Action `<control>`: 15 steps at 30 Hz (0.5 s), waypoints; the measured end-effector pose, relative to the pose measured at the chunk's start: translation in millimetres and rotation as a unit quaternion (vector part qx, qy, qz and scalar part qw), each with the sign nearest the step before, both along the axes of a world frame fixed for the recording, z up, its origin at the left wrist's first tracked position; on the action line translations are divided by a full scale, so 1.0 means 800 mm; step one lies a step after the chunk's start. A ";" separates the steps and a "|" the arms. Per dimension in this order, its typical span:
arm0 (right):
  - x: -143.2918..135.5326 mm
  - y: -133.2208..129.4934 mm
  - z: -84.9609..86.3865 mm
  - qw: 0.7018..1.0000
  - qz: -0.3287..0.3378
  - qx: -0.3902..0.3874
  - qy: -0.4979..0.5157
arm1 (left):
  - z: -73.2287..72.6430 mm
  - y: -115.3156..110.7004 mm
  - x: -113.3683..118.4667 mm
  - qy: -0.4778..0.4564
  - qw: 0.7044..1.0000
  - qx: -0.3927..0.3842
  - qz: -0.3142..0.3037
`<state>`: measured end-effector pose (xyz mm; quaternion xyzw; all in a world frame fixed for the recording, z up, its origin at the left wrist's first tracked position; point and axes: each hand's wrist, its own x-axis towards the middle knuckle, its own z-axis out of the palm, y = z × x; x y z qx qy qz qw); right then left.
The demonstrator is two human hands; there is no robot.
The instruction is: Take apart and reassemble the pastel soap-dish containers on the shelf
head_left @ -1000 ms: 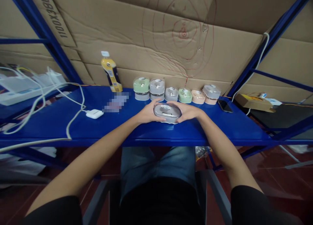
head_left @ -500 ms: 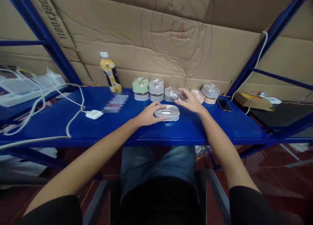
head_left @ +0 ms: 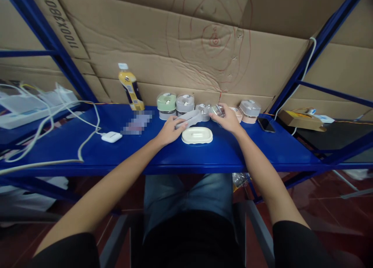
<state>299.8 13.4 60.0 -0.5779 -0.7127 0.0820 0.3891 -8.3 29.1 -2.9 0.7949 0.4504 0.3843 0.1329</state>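
Note:
A grey oval tray-like piece is pinched, tilted, in my left hand, just above and left of a cream oval piece lying on the blue table. The cream piece has a long groove in its middle. My right hand is closed on a clear plastic cover, held in front of the back row. In that row, a grey round-ended container sits between the two hands. To its left stand a grey container and a green-topped container.
Pink containers stand right of my right hand, near a phone. On the left are a yellow drink bottle, a white earphone case and loose white cables. Cardboard walls off the back.
My left hand has lifted the grey piece off, up and to the left, uncovering the cream piece. My right hand has shifted slightly with the clear cover.

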 end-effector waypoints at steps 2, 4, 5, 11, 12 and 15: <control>0.002 0.002 -0.002 1.000 0.002 0.004 0.003 | -0.003 0.005 -0.004 0.012 1.000 -0.011 0.010; 0.003 0.005 -0.005 1.000 0.007 0.010 0.012 | -0.002 0.004 -0.005 0.026 0.999 -0.020 0.013; 0.003 0.006 -0.006 1.000 0.008 0.014 0.017 | -0.001 0.002 -0.005 0.031 0.999 -0.021 0.010; 0.006 0.007 -0.004 0.996 0.075 0.029 0.034 | 0.010 -0.021 0.006 0.037 0.995 0.025 -0.087; 0.007 0.004 -0.001 0.993 0.113 0.026 0.035 | 0.010 -0.024 0.008 0.037 0.994 0.029 -0.103; 0.005 -0.003 0.003 0.972 0.236 -0.004 0.016 | 0.007 -0.030 0.015 0.031 0.993 0.012 -0.117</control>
